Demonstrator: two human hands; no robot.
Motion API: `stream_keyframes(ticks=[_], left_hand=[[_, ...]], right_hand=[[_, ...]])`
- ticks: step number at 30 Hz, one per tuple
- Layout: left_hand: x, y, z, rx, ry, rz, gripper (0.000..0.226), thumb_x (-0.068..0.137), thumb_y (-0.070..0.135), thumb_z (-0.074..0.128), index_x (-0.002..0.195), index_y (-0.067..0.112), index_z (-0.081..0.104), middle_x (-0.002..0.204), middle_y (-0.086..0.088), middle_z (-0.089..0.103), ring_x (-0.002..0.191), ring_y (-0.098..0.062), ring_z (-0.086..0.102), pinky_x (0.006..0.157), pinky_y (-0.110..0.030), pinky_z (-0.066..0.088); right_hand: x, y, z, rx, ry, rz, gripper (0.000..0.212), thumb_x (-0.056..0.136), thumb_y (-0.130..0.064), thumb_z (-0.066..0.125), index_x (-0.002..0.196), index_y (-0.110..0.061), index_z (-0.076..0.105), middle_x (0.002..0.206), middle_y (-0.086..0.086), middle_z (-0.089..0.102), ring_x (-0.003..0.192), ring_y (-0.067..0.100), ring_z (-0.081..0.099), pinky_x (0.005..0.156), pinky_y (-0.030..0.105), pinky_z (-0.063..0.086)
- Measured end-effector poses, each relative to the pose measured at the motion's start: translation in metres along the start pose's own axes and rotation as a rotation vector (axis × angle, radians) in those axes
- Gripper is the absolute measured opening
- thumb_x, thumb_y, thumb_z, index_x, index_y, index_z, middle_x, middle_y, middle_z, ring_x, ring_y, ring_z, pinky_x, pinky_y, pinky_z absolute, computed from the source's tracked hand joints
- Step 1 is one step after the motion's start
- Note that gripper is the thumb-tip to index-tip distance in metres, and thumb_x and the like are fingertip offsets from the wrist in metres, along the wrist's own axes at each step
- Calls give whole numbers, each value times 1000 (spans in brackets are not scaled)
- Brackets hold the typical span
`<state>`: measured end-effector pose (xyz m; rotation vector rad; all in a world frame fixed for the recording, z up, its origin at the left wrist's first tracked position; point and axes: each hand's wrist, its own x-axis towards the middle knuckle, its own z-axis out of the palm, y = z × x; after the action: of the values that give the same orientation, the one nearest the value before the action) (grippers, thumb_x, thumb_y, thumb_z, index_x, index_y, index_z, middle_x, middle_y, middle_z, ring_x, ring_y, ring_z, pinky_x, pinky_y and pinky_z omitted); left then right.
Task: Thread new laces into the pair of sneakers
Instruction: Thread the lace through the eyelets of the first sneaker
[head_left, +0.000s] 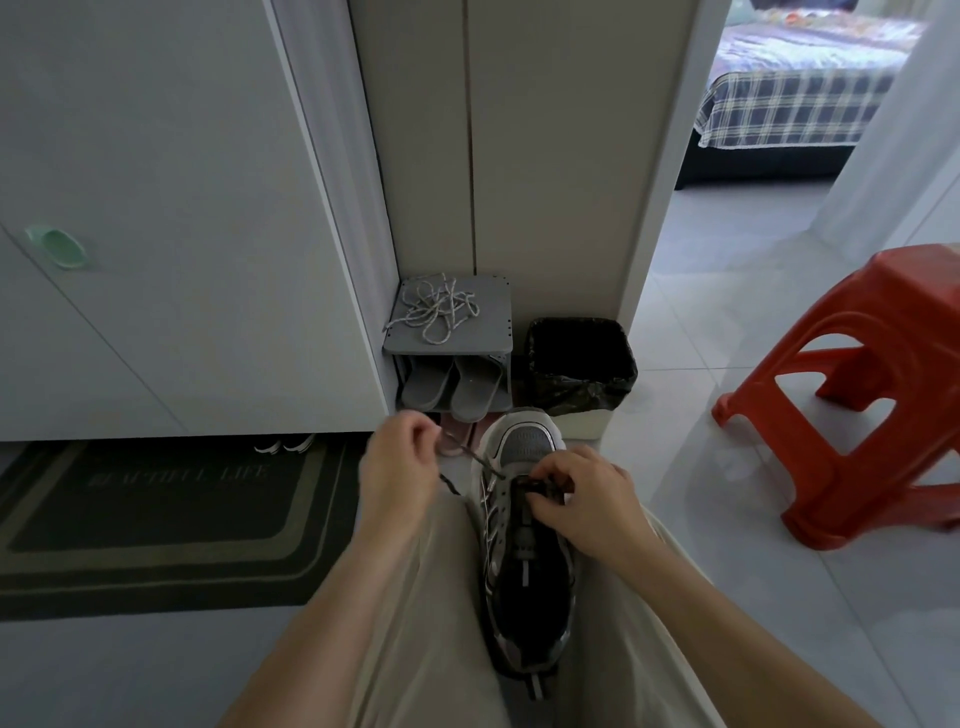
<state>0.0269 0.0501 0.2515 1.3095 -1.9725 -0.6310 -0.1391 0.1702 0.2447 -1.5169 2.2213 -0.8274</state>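
A grey and black sneaker (527, 566) lies between my knees, toe pointing away from me. A dark lace (480, 461) runs from its front eyelets out to the left. My left hand (400, 470) pinches that lace and holds it taut, left of the toe. Over the upper eyelets, my right hand (587, 501) pinches the dark lace where it crosses the tongue. A tangle of light grey laces (434, 310) lies on top of a small grey shoe rack (493, 332) ahead.
The rack holds grey slippers (452, 387). A black-lined bin (582, 364) stands to its right, and a red plastic stool (862, 395) farther right. A dark doormat (156, 519) lies at the left below a white cabinet. A white-soled shoe pair (284, 445) peeks out under the cabinet.
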Motion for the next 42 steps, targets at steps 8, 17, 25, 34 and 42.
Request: stream_keyframes(ticks=[8,17,25,34,42], left_hand=[[-14,-6,22,31,-359,103,19,83,31,68,100,24,62,99,10,62,94,-6,57,85,-26,47],[-19,6,27,53,-345,194,10,86,28,65,96,26,63,87,19,57,93,-7,54,78,-24,45],[-19,-2,27,84,-241,237,11,87,20,62,81,27,57,91,13,51,91,-8,51,83,-27,43],[-16,-5,21,-292,-104,-94,15,96,12,48,83,17,53,86,7,67,83,-8,64,71,-23,49],[-9,10,17,-671,-34,-352,17,100,11,40,88,7,52,78,-9,71,74,-18,69,70,-24,54]], right_hand=[[1,-2,5,36,27,26,10,78,-30,66,86,-36,62,85,-19,50,79,3,50,93,39,43],[-1,-4,7,30,49,38,11,79,-31,66,90,-33,67,87,-17,51,79,7,53,89,39,45],[-3,-7,8,38,55,44,10,78,-32,66,87,-36,65,86,-19,50,79,5,51,89,41,45],[-1,-6,9,14,86,21,7,79,-32,67,87,-34,67,82,-21,49,77,0,49,94,34,40],[4,-12,10,-123,112,-13,14,83,-41,65,92,-31,69,93,-15,56,89,5,52,88,22,21]])
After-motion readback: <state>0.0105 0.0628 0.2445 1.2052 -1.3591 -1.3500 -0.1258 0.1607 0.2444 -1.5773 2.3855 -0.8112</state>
